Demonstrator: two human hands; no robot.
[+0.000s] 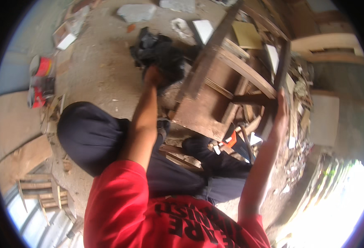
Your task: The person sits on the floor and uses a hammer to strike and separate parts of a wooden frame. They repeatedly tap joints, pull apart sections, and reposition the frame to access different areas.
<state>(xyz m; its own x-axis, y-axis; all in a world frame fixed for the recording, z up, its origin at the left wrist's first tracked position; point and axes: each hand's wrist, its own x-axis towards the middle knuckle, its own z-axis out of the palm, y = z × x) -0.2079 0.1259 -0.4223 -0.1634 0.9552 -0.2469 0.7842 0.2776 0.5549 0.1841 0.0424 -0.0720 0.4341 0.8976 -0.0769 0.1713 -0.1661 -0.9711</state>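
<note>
My left arm stretches forward, and my left hand is closed on a crumpled black plastic bag, its fingertips hidden against the dark folds. A brown wooden chair lies tilted in front of me, its legs and rails angled upward. On its right side, my right hand holds a dark wooden rail, seen edge-on with the fingers along the wood. The picture is somewhat blurred around both hands. Below the chair, near my leg, is an orange-handled tool, partly covered.
Wood scraps and rubble line the right side. Red cans stand at the left wall, near plywood sheets. Grey stone slabs lie at the far side. A slatted wooden piece sits lower left. Bright light enters lower right.
</note>
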